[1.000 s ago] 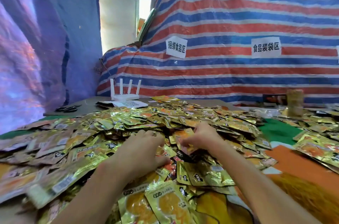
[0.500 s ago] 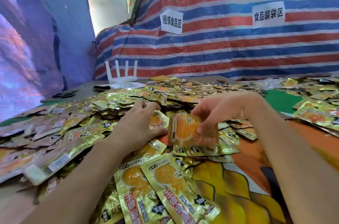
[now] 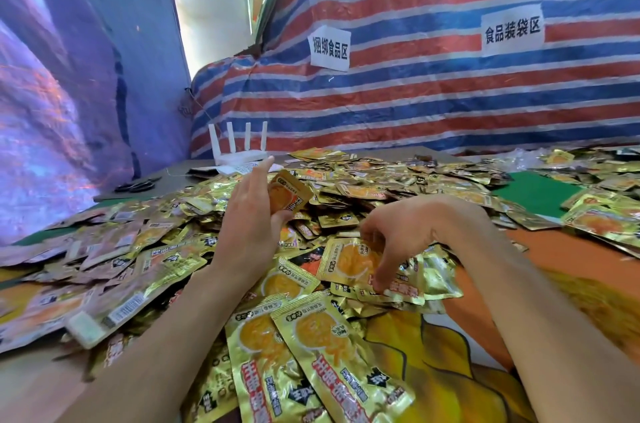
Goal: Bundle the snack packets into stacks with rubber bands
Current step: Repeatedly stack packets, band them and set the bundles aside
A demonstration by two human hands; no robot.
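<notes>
A large heap of gold snack packets with orange pictures covers the table. My left hand is raised above the heap and holds one packet between thumb and fingers, tilted upright. My right hand reaches down with curled fingers and pinches a small stack of packets lying on the table in front of me. Two more packets lie side by side at the near edge. No rubber band shows in this view.
A white router with several antennas stands at the back left, black scissors left of it. A striped tarp with two paper signs rises behind. Green mat and orange cloth show at the right.
My left hand rose off the heap with a packet in it. My right hand lowered the packet it held onto the small stack near me.
</notes>
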